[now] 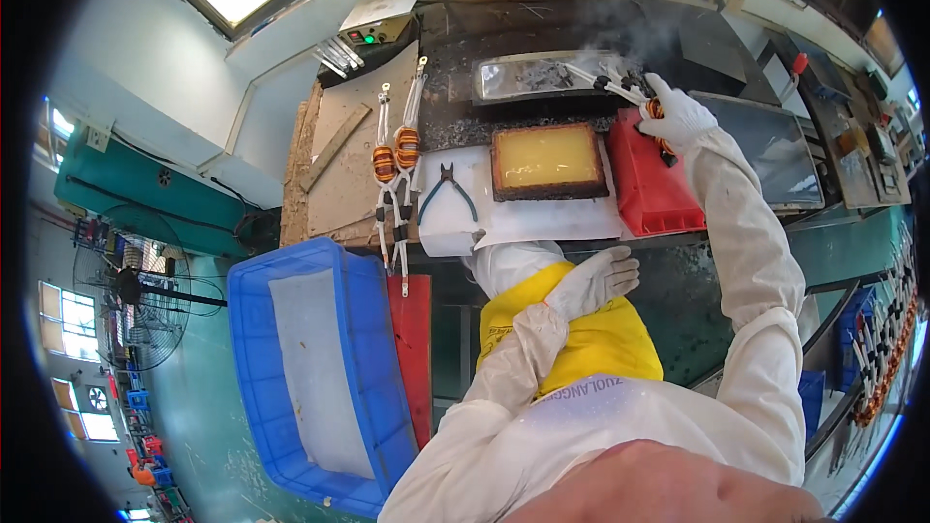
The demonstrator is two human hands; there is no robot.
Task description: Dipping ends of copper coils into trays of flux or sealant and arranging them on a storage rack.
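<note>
In a white glove, my right hand (pixel 686 116) grips a copper-wound ring coil (pixel 656 114) at the right end of a metal melting pot (pixel 496 80). The coil's white-sleeved leads (pixel 603 83) reach left over the pot, their tips at its shiny surface. Smoke rises there. My gloved left hand (pixel 603 283) lies across my lap over a yellow cloth (pixel 620 339), fingers stretched out, holding nothing. In front of the pot stands a dark-rimmed tray (pixel 499 174) of yellowish, glossy material. Diagonal cutters (pixel 447 192) rest on white paper left of it.
Two more ring coils (pixel 395 157) with white leads lie at the left. A red bin (pixel 661 196) stands under my right wrist. Below the bench's left side sits a blue crate (pixel 281 368). A control box (pixel 378 34) with a green light stands at the back left.
</note>
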